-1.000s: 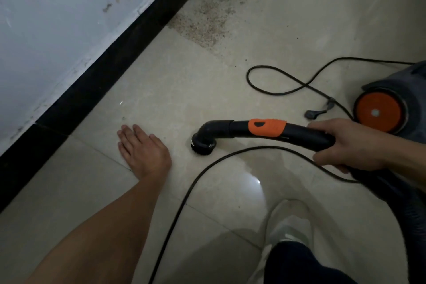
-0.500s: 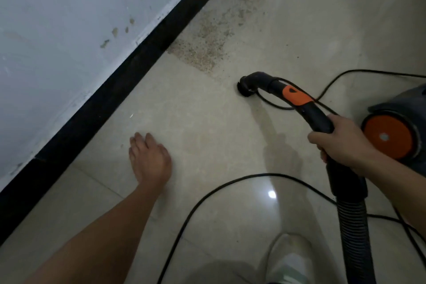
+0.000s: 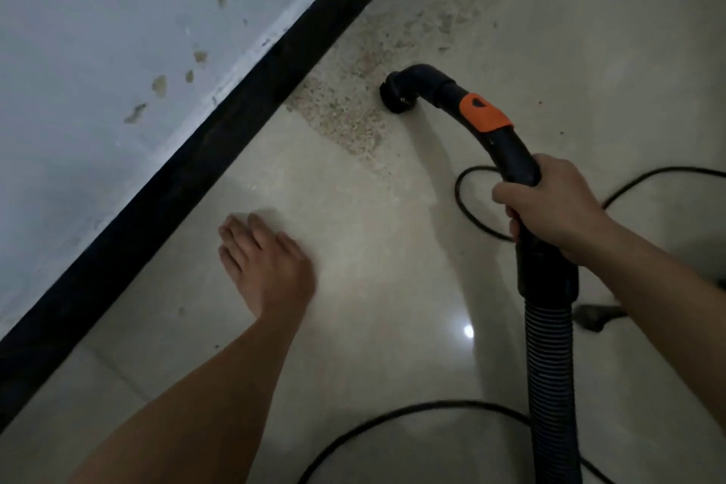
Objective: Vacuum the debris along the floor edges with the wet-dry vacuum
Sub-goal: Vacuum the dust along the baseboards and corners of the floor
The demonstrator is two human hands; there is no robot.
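Debris (image 3: 345, 110): a speckled tan patch of grit lies on the floor. It starts right against the baseboard and spreads out from it, and a thinner scatter runs on toward the top of the view.
Nozzle (image 3: 396, 96): the round black mouth points down at the floor on the patch's right-hand edge. You cannot tell whether it touches the tile.
Wand (image 3: 440, 84): a curved black tube with an orange band (image 3: 485, 114) runs from the nozzle back to your grip.
Right hand (image 3: 550, 204): your fingers are wrapped round the wand, on the hose side of the orange band.
Hose (image 3: 550, 385): the ribbed black hose leaves the collar under your right hand and drops to the bottom edge of the view.
Left hand (image 3: 267, 259): it lies palm down on the tile, holding nothing. Your fingers are straight, close together and pointing toward the baseboard. The hand is well apart from the debris, on your side of it.
Baseboard (image 3: 196, 153): a black strip runs diagonally from lower left to top centre, under a pale wall (image 3: 118, 31) with small brown marks.
Cord (image 3: 393, 415): a black cable curves across the floor near the bottom, and another loop lies behind the wand.
Floor (image 3: 373, 306): glossy pale tile, with a small bright glint just left of the hose.
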